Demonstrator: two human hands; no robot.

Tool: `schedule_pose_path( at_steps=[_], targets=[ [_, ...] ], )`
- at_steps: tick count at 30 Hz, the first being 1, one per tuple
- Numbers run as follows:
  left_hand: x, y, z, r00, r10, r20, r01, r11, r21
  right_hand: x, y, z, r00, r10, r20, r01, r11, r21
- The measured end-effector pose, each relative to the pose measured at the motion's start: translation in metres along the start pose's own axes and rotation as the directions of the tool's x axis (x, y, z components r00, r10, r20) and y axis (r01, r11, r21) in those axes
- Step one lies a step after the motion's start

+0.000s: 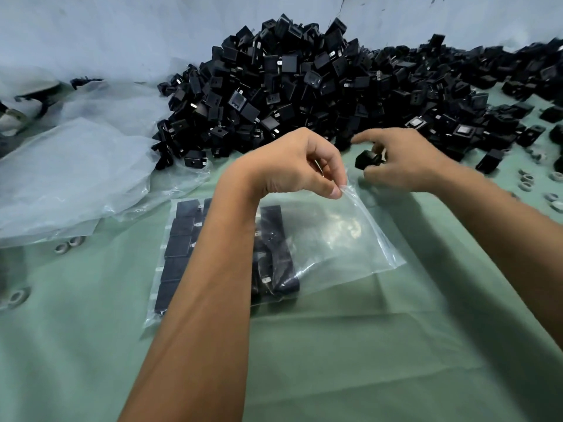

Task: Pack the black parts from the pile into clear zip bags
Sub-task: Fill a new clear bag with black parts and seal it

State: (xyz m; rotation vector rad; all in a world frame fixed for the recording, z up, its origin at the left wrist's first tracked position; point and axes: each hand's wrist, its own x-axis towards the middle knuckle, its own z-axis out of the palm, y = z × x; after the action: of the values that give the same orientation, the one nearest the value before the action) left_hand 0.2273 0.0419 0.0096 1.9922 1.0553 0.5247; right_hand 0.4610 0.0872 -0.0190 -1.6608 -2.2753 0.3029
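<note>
Here, at the packing table, as I watch remotely:

Left hand: my view shows the left hand [300,166], centre frame, pinching the upper lip of the clear zip bag [329,239] between thumb and fingers, lifting that edge off the green table cover [335,360].

Right hand: the right hand [402,164], just right of centre, grips one black part [367,159] in curled fingers, index finger stretched toward the pile [304,86].

Bag: it lies flat in mid frame, its left half already lined with rows of black parts, its right half see-through and unfilled.

Key relation: the held part sits just right of and slightly above the pinched lip; I judge the bag's mouth runs along its right-hand edge, down toward the lower right, so the part must travel left and down to enter.

Nearer hand: the right hand, already loaded, is the one beside the opening.

Pile: fills the upper centre and upper right.

Also: crumpled plastic sheeting [70,172] at left.
</note>
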Motion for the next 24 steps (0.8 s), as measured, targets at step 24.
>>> schedule_pose_path(
  at_steps=[24],
  targets=[
    [-0.012, -0.008, -0.019, 0.986, 0.005, -0.169, -0.014, 0.999, -0.052, -0.061, -0.045, 0.034, 0.884, -0.467, 0.014, 0.384, 0.744, 0.547]
  ],
)
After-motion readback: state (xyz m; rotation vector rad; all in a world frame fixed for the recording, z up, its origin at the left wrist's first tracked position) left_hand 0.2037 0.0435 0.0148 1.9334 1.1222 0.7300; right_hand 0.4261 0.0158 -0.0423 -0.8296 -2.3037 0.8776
